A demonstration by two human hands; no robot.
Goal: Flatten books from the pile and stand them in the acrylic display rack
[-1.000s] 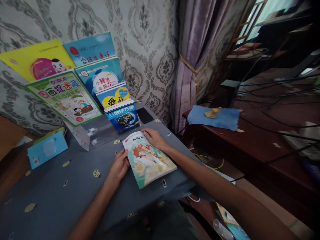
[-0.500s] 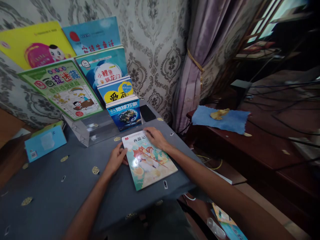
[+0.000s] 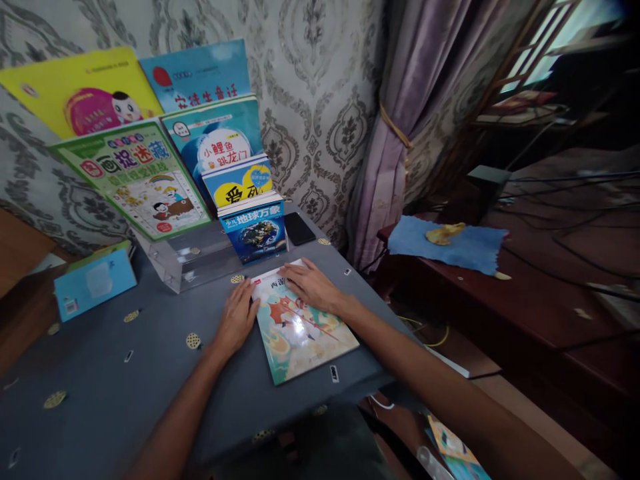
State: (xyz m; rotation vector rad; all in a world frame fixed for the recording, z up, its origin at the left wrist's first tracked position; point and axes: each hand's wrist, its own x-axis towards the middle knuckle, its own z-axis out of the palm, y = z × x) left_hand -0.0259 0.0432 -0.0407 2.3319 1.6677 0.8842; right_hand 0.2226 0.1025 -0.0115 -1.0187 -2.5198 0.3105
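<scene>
"One book (image 3: 300, 333), flat on the table (image 3: 100, 360). Held?"
"No grip: right hand (image 3: 315, 288) lies spread over its top, likely to stop sliding; left hand (image 3: 239, 319), fingers unclenched, at its left edge, probably as a side stop."

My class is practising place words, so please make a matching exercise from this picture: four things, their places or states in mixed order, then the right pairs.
1. Right hand
2. Purple curtain
3. Left hand
4. Blue cloth

A. On a dark red surface
B. By the left edge of the flat book
C. Resting on the flat book's cover
D. Tied back with a cord

Pairs: 1-C, 2-D, 3-B, 4-A
</scene>
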